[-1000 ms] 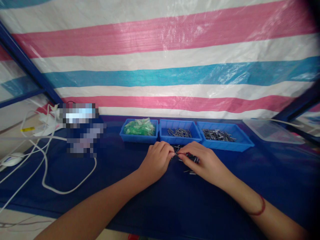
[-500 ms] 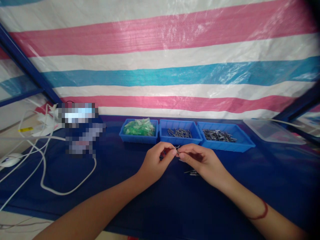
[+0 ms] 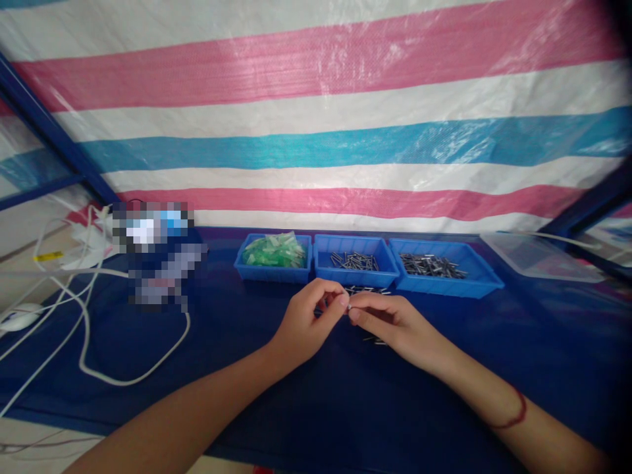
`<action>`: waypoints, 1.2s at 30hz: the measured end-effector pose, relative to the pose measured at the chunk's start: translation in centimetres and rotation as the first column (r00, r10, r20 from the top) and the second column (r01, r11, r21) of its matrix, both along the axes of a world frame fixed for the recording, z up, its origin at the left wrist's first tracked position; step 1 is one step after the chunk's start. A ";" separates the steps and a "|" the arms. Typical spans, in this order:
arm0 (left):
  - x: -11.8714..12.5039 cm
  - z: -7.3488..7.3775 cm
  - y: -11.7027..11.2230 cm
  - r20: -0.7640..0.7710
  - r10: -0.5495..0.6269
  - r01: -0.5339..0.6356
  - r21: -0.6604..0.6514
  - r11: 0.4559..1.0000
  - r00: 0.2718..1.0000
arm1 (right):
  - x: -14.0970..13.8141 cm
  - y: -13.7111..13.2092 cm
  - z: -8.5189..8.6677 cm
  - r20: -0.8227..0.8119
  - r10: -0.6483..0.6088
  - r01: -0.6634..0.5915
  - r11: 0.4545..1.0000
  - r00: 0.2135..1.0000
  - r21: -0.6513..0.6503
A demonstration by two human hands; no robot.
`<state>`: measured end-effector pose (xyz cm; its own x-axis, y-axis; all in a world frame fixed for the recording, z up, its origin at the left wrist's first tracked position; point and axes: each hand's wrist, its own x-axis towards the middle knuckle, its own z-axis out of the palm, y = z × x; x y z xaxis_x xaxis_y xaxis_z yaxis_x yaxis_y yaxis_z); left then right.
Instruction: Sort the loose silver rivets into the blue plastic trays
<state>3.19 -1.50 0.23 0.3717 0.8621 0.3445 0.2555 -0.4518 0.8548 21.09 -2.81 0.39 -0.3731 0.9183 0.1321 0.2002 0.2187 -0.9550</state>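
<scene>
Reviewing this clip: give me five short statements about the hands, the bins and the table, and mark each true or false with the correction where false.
1. Three blue bins stand in a row at the back of the table. True: left bin, middle bin, right bin.
2. The left bin holds grey metal pins. False: it holds green pieces; the pins lie in the other two.
3. The left hand and the right hand meet fingertip to fingertip over a small metal part. True.
4. The right wrist is bare. False: a red cord circles it.
5. A white cable loops on the blue table to the left. True.
</scene>
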 end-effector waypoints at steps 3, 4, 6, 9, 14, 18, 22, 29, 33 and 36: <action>0.0 0.1 0.0 -0.011 0.015 -0.015 0.045 0.999 1.000 | 0.0 0.1 0.0 -0.042 -0.042 0.042 0.999 0.998 0.000; 0.0 0.1 0.0 -0.012 0.020 -0.019 0.058 0.998 1.000 | 0.1 0.2 0.0 -0.055 -0.060 0.059 0.998 0.997 -0.008; 0.0 0.1 -0.1 -0.018 0.022 -0.021 0.074 0.997 1.000 | 0.2 0.3 0.0 -0.078 -0.100 0.098 0.995 0.992 -0.025; 0.0 0.1 0.0 -0.029 0.020 -0.018 0.071 0.997 0.999 | 0.4 0.4 0.1 -0.102 -0.164 0.161 0.986 0.981 -0.036; 0.0 -0.1 0.1 -0.084 0.014 -0.008 0.068 0.998 0.996 | 0.8 0.5 0.4 -0.092 -0.221 0.223 0.975 0.971 0.019; 0.1 -0.3 0.2 -0.189 -0.035 0.052 0.087 0.995 0.981 | 1.0 0.8 0.1 -0.016 -0.278 0.277 0.947 0.960 0.161; 0.0 -0.4 0.3 -0.289 -0.083 0.125 0.129 0.984 0.954 | 2.3 1.7 0.2 -0.004 -0.384 0.371 0.889 0.923 0.267; -0.2 -0.4 0.6 -0.438 -0.056 0.179 0.244 0.953 0.897 | 9.3 3.8 1.9 0.163 -0.838 0.553 0.476 0.520 0.684; -0.2 -0.4 0.6 -0.515 -0.046 0.216 0.275 0.937 0.856 | 12.8 4.6 1.4 0.253 -0.931 0.483 0.354 0.262 0.801; -0.1 -0.4 0.6 -0.562 -0.038 0.246 0.300 0.922 0.826 | 13.5 4.9 0.8 0.309 -0.931 0.476 0.365 0.193 0.800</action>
